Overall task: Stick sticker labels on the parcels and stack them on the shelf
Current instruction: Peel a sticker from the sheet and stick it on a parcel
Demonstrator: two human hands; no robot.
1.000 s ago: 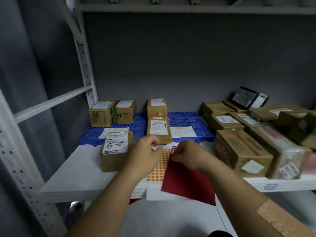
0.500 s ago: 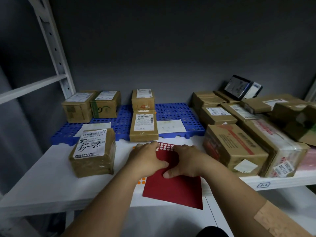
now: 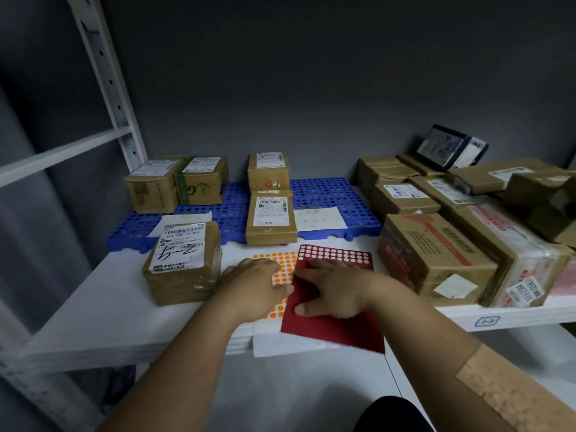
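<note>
Both forearms are bare, with no sleeves, watch or rings showing. The left grip (image 3: pixel 255 286) and the right grip (image 3: pixel 332 291) wear no gloves. Well back from the right grip, up the forearm, a broad tan adhesive plaster (image 3: pixel 511 391) lies across the arm, its surface faintly patterned.

A blue perforated plastic pallet mat (image 3: pixel 327 194) lies flat along the back, against a dark grey wall (image 3: pixel 311 73). At far right, a black tablet-like device (image 3: pixel 442 147) leans tilted near that wall, its screen lit. A white perforated metal upright (image 3: pixel 109 85) rises on the left, and a white crossbar (image 3: pixel 62 152) runs leftward from it. A tan adhesive patch (image 3: pixel 511 391) sits on a forearm, lower right.
</note>
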